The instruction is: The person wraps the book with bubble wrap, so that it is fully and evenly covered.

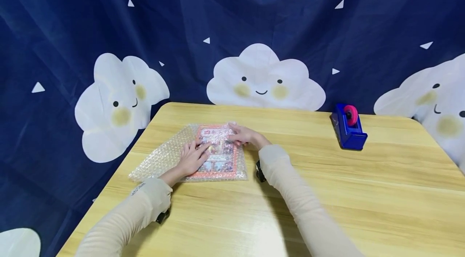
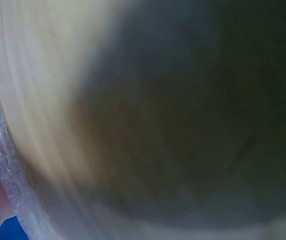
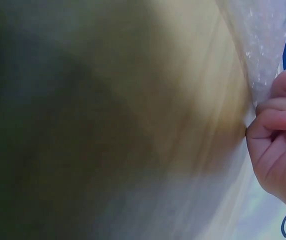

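A flat red printed booklet (image 1: 218,156) lies on the wooden table (image 1: 327,192), wrapped in a sheet of clear bubble wrap (image 1: 163,156) that spreads out to its left. My left hand (image 1: 192,158) rests flat on the wrapped booklet's left side, fingers straight. My right hand (image 1: 243,135) is at the booklet's far right corner with its fingers curled against the bubble wrap (image 3: 263,45); the right wrist view shows those curled fingers (image 3: 278,120) at the wrap's edge. The left wrist view is a blur of table and a strip of bubble wrap (image 2: 3,160).
A blue tape dispenser (image 1: 348,128) with a pink roll stands at the table's back right. A dark blue curtain with white clouds (image 1: 261,75) hangs behind the table. Bare wood lies in front and to the right of the booklet.
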`<state>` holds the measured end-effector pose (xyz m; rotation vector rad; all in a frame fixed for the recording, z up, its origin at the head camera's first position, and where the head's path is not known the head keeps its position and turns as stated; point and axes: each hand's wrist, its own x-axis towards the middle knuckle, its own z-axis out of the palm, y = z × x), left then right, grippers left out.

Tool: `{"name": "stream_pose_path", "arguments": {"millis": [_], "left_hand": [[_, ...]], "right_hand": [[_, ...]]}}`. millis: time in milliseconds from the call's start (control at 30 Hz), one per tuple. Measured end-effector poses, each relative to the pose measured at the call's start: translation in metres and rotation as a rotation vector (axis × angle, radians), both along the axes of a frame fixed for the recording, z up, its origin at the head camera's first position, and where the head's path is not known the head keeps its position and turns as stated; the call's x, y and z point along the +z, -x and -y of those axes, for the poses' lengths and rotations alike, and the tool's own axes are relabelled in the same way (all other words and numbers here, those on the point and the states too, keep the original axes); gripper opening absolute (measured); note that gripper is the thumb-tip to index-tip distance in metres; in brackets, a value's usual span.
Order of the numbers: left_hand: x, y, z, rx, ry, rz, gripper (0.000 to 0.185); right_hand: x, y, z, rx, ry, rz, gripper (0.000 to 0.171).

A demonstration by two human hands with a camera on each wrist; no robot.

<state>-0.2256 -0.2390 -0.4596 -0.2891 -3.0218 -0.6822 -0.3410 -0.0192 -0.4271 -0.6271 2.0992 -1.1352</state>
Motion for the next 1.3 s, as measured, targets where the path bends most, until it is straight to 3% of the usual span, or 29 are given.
{"name": "stream_pose_path", "arguments": {"millis": [133, 367, 467, 567, 733, 867, 1067, 1167, 1300], "left_hand": [[-0.001, -0.001, 0.000, 0.001, -0.003, -0.003, 0.043], [-0.001, 0.000, 0.000, -0.002, 0.002, -0.004, 0.043], [0.000, 0.000, 0.001, -0.001, 0.002, 0.002, 0.044], [0.000, 0.001, 0.003, 0.003, 0.009, -0.007, 0.044], [0.000, 0.001, 0.002, -0.004, 0.001, -0.010, 0.044], [-0.002, 0.000, 0.001, -0.009, -0.004, 0.009, 0.045], [-0.003, 0.002, 0.001, 0.007, 0.002, -0.025, 0.046], [-0.002, 0.003, 0.001, 0.003, -0.003, -0.020, 0.046], [-0.003, 0.003, 0.001, -0.003, -0.006, -0.006, 0.046]], "right_hand": [[0.000, 0.004, -0.002, 0.013, -0.016, 0.068, 0.078], [-0.001, 0.007, -0.004, 0.014, -0.036, 0.080, 0.080], [0.001, 0.005, 0.000, 0.015, -0.055, 0.040, 0.082], [0.006, -0.001, 0.008, -0.053, -0.093, -0.008, 0.082], [0.011, -0.019, 0.026, -0.269, -0.118, -0.169, 0.074], [0.005, -0.028, 0.034, -0.335, -0.169, -0.311, 0.072], [0.000, -0.035, 0.036, -0.296, -0.194, -0.412, 0.069], [-0.001, -0.042, 0.037, -0.229, -0.243, -0.506, 0.063], [-0.003, -0.057, 0.041, -0.108, -0.390, -0.663, 0.058]]}}
